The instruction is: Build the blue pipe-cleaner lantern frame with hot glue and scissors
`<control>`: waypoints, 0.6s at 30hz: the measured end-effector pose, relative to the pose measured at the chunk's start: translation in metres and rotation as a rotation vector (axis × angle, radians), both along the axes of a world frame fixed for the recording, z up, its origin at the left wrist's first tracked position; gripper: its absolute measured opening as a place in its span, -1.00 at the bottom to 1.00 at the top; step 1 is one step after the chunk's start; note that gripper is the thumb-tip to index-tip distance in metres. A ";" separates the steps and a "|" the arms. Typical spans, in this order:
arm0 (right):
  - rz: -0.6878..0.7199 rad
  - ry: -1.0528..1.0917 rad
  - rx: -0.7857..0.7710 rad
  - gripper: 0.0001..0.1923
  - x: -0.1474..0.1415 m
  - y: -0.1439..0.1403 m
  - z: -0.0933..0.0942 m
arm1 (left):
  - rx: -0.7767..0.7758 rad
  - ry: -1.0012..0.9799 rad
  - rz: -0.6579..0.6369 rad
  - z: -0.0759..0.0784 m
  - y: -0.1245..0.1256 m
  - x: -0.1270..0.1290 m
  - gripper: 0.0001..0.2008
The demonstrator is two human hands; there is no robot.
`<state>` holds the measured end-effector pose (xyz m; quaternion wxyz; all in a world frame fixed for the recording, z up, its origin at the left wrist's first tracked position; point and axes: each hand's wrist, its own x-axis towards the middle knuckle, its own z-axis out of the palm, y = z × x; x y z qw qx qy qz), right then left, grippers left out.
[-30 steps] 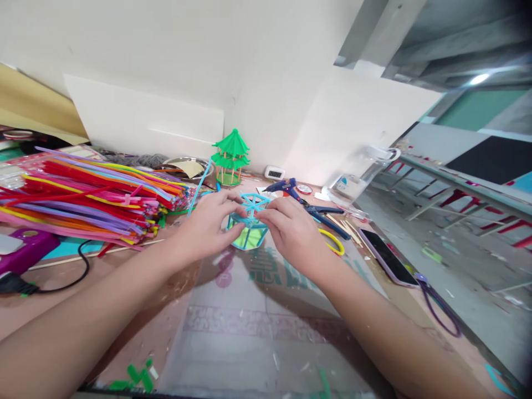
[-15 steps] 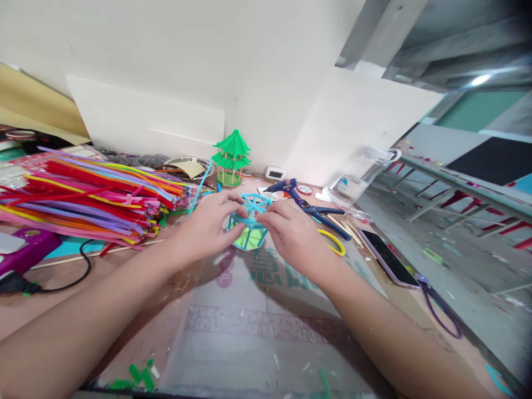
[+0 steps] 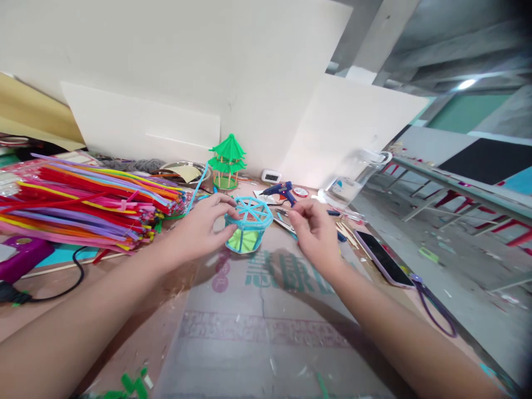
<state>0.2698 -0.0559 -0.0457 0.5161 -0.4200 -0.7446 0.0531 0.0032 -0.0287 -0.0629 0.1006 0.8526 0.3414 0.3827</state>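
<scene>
Purple case: far left edge of table, black cable running off it.
Pipe cleaners: multicolour bundle lying flat, 10 o'clock of the left hand, tips close to the fingers.
Left hand: fingers curled onto the left side of the blue frame, thumb on the lower wall, fingertips on the top rim. Gripping it.
Blue frame: small octagonal cage of light-blue pipe cleaner, spoked top, green panel inside. Upright on the table, centre of view, just above the clear mat.
Green pagoda: finished model, 12 o'clock of the frame, near the wall, well apart.
Glue gun: blue, 1 o'clock of the frame, lying on its side.
Right hand: 3 o'clock of the frame, off it, clear gap between. Thumb and forefinger pinched together, other fingers loosely bent; cannot tell if anything is between them.
Clear jug: 1 o'clock of the right hand, tipped on its side.
Phone: face up, 3 o'clock of the right hand, near table edge.
</scene>
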 end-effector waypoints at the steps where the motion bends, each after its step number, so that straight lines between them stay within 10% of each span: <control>1: 0.005 0.032 -0.061 -0.83 0.002 -0.001 -0.012 | -0.014 -0.006 -0.005 0.000 0.000 0.000 -0.83; 6: 0.068 0.033 -0.379 -0.79 -0.003 -0.006 -0.052 | 0.004 0.005 -0.005 0.005 -0.001 -0.003 -0.80; 18: 0.229 0.132 -0.479 -0.73 -0.004 0.017 -0.068 | 0.259 0.124 0.177 0.035 -0.030 0.036 -0.77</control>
